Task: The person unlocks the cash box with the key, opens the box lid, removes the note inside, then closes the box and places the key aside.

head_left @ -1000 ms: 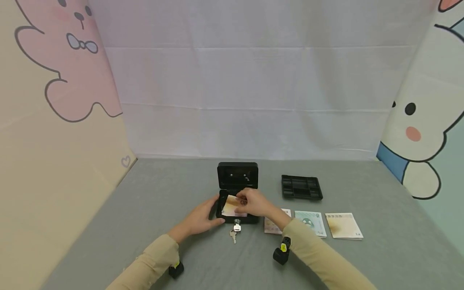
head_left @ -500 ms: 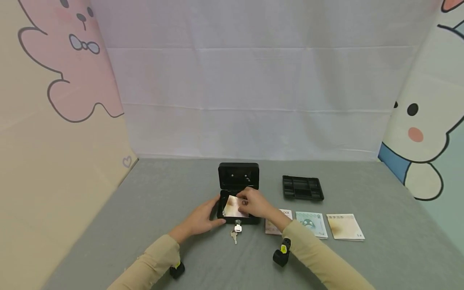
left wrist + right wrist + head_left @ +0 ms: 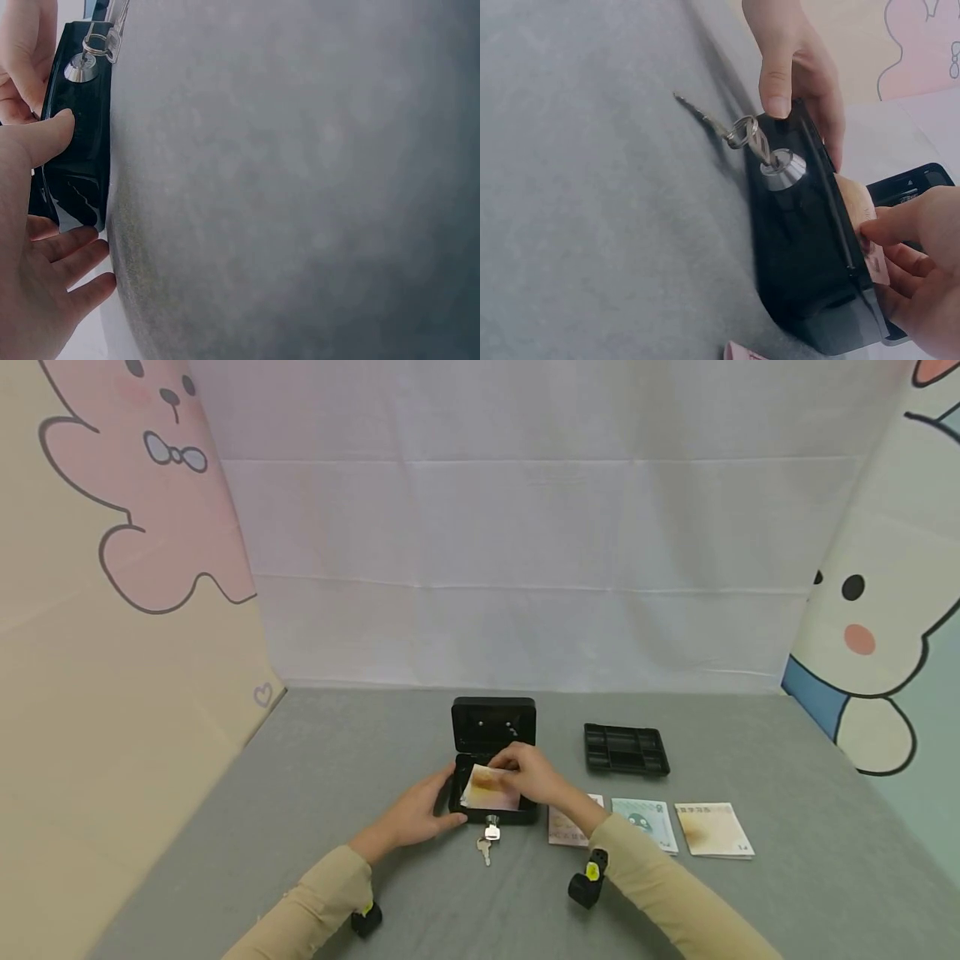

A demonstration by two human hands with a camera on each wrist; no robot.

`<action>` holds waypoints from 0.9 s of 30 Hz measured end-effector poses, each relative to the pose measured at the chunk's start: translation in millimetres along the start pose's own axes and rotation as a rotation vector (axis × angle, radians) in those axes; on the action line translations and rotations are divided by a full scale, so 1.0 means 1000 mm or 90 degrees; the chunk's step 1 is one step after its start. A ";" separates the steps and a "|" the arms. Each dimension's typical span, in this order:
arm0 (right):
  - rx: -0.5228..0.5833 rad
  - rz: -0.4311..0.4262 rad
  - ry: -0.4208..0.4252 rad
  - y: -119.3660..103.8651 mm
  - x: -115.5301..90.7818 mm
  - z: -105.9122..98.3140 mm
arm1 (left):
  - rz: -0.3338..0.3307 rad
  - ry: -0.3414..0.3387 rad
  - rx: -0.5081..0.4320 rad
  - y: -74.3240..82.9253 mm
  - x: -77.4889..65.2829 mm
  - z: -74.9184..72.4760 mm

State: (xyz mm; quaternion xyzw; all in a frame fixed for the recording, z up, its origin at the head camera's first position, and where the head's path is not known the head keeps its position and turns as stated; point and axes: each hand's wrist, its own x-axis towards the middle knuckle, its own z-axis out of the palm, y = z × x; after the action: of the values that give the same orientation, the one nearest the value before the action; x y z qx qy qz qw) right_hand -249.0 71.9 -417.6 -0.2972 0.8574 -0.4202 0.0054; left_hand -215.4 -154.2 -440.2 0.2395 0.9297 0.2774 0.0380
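Observation:
A black cash box (image 3: 517,817) stands with its lid (image 3: 493,718) up. My left hand (image 3: 408,814) holds its left front corner, with the thumb on the front wall and the fingers along the side, as the left wrist view shows. Inside lies a tan and pinkish banknote (image 3: 483,787). My right hand (image 3: 528,774) reaches into the box and pinches the note's right part; in the right wrist view the thumb presses on the note (image 3: 855,204) and the other fingers are partly hidden. Keys (image 3: 742,133) on a ring hang from the front lock (image 3: 784,171).
A black compartment tray (image 3: 625,749) lies behind and right of the box. To the right are a pinkish note stack (image 3: 566,828), partly behind my right forearm, a green stack (image 3: 645,821) and a tan stack (image 3: 712,831). Grey cloth covers the table (image 3: 360,727).
My right hand has risen slightly and its fingers have shifted toward the note's upper right, so more of the note shows. The left hand stays on the box corner.

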 end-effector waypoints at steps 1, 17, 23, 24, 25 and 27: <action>0.005 0.003 -0.004 0.000 0.000 -0.001 | 0.001 0.001 0.001 0.000 0.000 0.000; 0.060 -0.035 0.004 -0.015 0.001 -0.029 | 0.004 0.009 0.002 -0.002 0.001 0.001; 0.081 0.006 -0.022 -0.024 -0.011 -0.049 | 0.006 0.010 0.005 0.000 0.001 0.001; 0.079 0.008 -0.024 -0.025 -0.014 -0.053 | 0.006 0.010 0.008 0.000 0.001 0.001; 0.073 0.014 -0.022 -0.026 -0.018 -0.056 | 0.006 0.010 0.008 0.000 0.001 0.001; 0.058 0.022 -0.021 -0.025 -0.026 -0.062 | 0.010 0.011 0.013 0.000 0.001 0.001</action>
State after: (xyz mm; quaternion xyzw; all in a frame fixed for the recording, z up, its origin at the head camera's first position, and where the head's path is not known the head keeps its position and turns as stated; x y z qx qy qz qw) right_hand -231.0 117.4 -365.5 -0.2889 0.8421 -0.4536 0.0401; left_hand -216.0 -153.2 -441.1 0.2450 0.9309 0.2699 0.0254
